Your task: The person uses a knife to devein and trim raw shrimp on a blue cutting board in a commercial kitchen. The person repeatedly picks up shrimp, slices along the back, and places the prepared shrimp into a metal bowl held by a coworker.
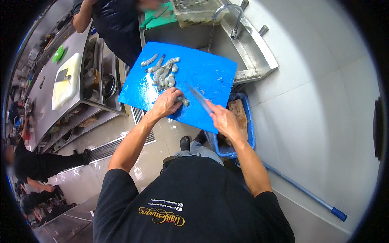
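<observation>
A blue cutting board (200,65) lies before me, partly over the steel sink. Several raw shrimp (162,71) are bunched on its left half. Below that pile, my left hand (168,101) pins a single shrimp (184,101) against the board, its cut-looking end poking out past my fingers. My right hand (224,117) grips a knife (199,95), whose blade is blurred and points up and left, just right of the held shrimp. Small shrimp scraps (220,86) are scattered over the board's right side.
A running faucet (234,30) stands over the sink (243,65). Behind it are a plastic tub (197,19) and a green board (165,18) with a knife. A blue bin (250,133) sits below right. Another person (117,30) stands at upper left, near a steel table (71,39).
</observation>
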The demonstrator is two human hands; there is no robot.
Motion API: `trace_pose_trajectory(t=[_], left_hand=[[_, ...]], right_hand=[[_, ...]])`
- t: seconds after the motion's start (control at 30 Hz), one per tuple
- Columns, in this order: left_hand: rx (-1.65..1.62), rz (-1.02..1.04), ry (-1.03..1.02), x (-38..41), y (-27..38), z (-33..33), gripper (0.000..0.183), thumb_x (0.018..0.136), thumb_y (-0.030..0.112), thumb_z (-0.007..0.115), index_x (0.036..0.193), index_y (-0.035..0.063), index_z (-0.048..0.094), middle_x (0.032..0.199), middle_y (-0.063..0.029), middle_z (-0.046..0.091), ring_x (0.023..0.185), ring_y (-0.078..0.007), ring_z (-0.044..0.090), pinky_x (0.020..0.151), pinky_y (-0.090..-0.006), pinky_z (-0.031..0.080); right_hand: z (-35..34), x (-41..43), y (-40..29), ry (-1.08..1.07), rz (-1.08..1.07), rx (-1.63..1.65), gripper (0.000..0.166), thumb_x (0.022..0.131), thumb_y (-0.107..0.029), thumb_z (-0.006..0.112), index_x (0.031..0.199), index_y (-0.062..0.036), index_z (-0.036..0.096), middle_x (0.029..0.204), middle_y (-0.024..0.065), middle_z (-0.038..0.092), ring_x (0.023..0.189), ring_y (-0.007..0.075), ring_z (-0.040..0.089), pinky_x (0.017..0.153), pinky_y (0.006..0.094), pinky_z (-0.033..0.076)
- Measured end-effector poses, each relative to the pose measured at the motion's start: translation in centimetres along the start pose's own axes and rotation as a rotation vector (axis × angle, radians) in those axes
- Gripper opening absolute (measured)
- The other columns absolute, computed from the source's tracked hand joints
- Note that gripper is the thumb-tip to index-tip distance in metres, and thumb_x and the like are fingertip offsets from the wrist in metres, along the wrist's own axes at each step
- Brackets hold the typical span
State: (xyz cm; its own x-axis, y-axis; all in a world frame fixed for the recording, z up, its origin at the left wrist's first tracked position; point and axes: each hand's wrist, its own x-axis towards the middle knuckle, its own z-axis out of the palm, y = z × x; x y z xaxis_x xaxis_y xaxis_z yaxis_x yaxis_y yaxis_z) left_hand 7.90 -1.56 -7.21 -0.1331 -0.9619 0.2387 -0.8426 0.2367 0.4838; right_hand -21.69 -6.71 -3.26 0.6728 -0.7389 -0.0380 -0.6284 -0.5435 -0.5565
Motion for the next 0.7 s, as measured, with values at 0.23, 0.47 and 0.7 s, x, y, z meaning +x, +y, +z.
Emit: trace_pose_trajectory(t=[0.23, 0.47, 0.7], left_hand=[[-0.016, -0.189, -0.231, 0.2, 0.4, -0.5, 0.035, 0.088, 0.016, 0.076, 0.121, 0.0094, 0.065, 0.110, -0.0130, 0.065, 0.105, -0.0364, 0.066, 0.089, -0.0465, 0.056], [-0.059, -0.097, -0.098, -0.6, 1.1, -0.1, 0.036, 0.088, 0.018, 0.078, 0.119, 0.0083, 0.065, 0.109, -0.0132, 0.064, 0.103, -0.0354, 0.067, 0.087, -0.0450, 0.056], [-0.100, -0.185, -0.266, -0.3, 1.6, -0.2, 0.029, 0.087, 0.016, 0.077, 0.112, 0.0061, 0.067, 0.106, -0.0152, 0.063, 0.100, -0.0360, 0.067, 0.085, -0.0461, 0.055]], right_hand=[[0.2, 0.4, 1.7, 0.104, 0.097, -0.060, 0.058, 0.098, -0.013, 0.061, 0.155, -0.0170, 0.050, 0.108, 0.0210, 0.068, 0.095, 0.0445, 0.068, 0.083, 0.0544, 0.054], [-0.3, -1.8, 0.4, 0.045, -0.007, 0.048, 0.058, 0.097, -0.012, 0.062, 0.154, -0.0133, 0.050, 0.104, 0.0232, 0.066, 0.095, 0.0456, 0.067, 0.084, 0.0536, 0.054], [1.9, -4.5, -1.6, -0.043, -0.025, 0.110, 0.060, 0.098, -0.012, 0.059, 0.156, -0.0098, 0.046, 0.104, 0.0259, 0.064, 0.094, 0.0485, 0.066, 0.083, 0.0556, 0.054]])
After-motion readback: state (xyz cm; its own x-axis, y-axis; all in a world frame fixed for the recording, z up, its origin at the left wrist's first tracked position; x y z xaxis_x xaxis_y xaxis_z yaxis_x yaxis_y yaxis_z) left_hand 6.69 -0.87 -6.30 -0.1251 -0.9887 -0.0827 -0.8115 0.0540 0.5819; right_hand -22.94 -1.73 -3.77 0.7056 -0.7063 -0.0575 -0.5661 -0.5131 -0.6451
